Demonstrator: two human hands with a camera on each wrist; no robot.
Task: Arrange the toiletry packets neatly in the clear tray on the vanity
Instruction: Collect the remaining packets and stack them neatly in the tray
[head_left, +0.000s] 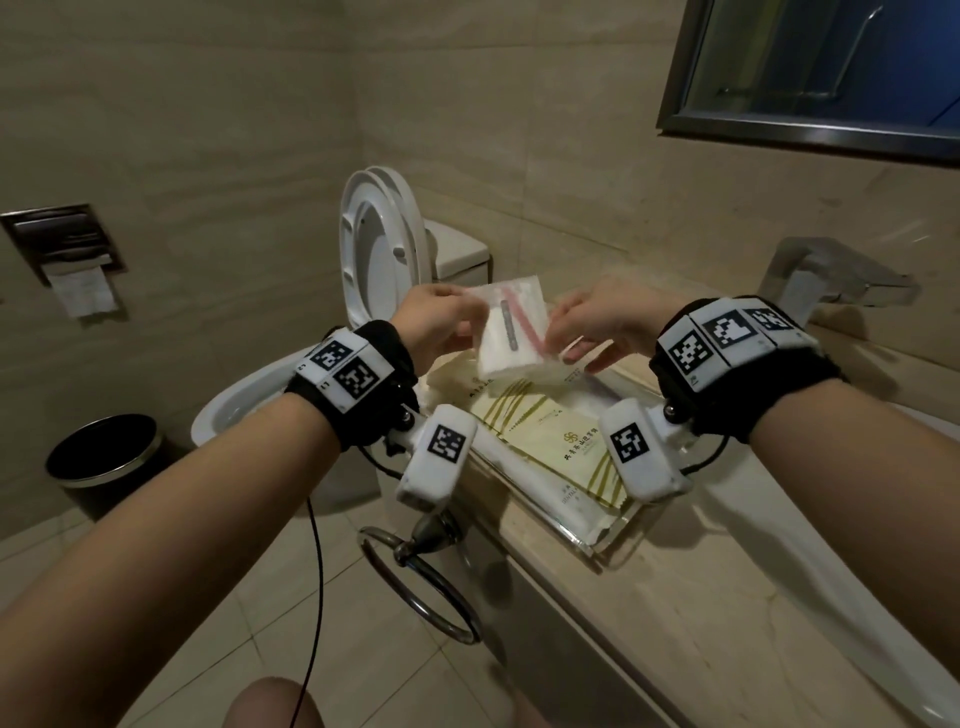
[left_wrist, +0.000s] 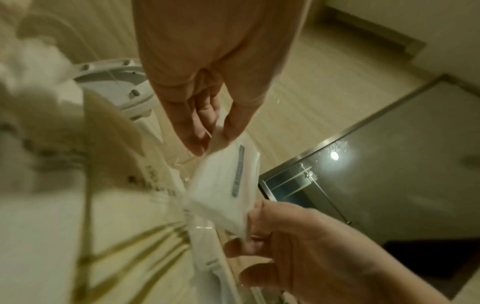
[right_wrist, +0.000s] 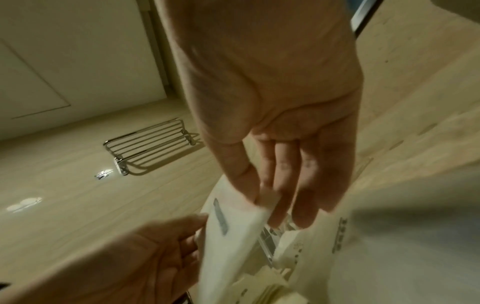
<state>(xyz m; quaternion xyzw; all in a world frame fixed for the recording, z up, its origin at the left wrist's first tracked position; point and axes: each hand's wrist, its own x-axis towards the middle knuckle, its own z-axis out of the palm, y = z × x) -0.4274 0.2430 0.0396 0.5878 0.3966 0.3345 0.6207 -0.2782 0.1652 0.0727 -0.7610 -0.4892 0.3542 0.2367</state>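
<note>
A white packet (head_left: 511, 332) with a pink strip and a grey bar hangs above the far end of the clear tray (head_left: 631, 525). My left hand (head_left: 441, 325) pinches its left edge and my right hand (head_left: 587, 325) pinches its right edge. The left wrist view shows the packet (left_wrist: 228, 185) between my left hand's thumb and fingers (left_wrist: 207, 131), with my right hand (left_wrist: 298, 246) below. In the right wrist view the packet (right_wrist: 233, 236) is pinched by my right hand (right_wrist: 267, 191). Several cream packets with gold stripes (head_left: 561, 441) lie flat in the tray.
The tray sits at the left end of the beige vanity (head_left: 701, 623), beside a toilet (head_left: 384, 249) with raised lid. A faucet (head_left: 831, 280) stands at the right, a towel ring (head_left: 415, 582) hangs below the counter, and a black bin (head_left: 104, 457) stands on the floor.
</note>
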